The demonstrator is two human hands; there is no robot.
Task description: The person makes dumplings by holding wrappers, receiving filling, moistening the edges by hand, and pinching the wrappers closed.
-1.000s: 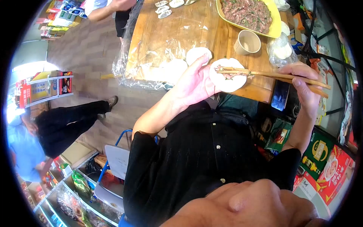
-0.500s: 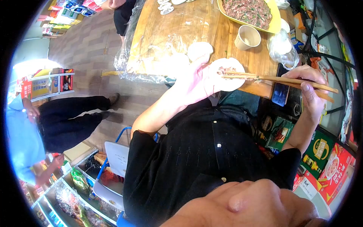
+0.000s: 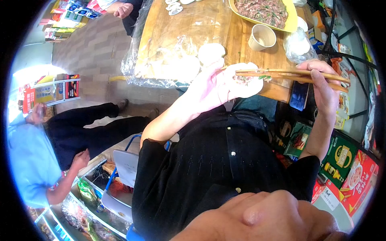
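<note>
A round dumpling wrapper [image 3: 252, 89] lies across the fingers of my left hand [image 3: 209, 87], which supports it over the near table edge. Minced meat filling [image 3: 243, 80] with green bits sits on the wrapper. My right hand [image 3: 325, 89] is closed around a pair of wooden chopsticks [image 3: 287, 73], their tips over the wrapper. A green-flecked bit of filling shows by the chopsticks at the wrapper's right side. Just beyond my left hand, pale wrappers [image 3: 211, 53] rest on the table. More meat filling [image 3: 263, 12] fills a yellow tray [image 3: 293, 19] at the back.
A paper cup [image 3: 262, 38] stands on the wooden table [image 3: 237, 36] near a knotted plastic bag [image 3: 299, 45]. Folded dumplings [image 3: 174, 7] sit at the far left, by clear plastic film [image 3: 134, 60]. A phone [image 3: 298, 96] is below my right hand. A person in blue [image 3: 32, 156] is at left.
The chopsticks have shifted left and slightly up across the wrapper, and green-flecked filling now shows at its right side. The person in blue has moved and spread their legs wider.
</note>
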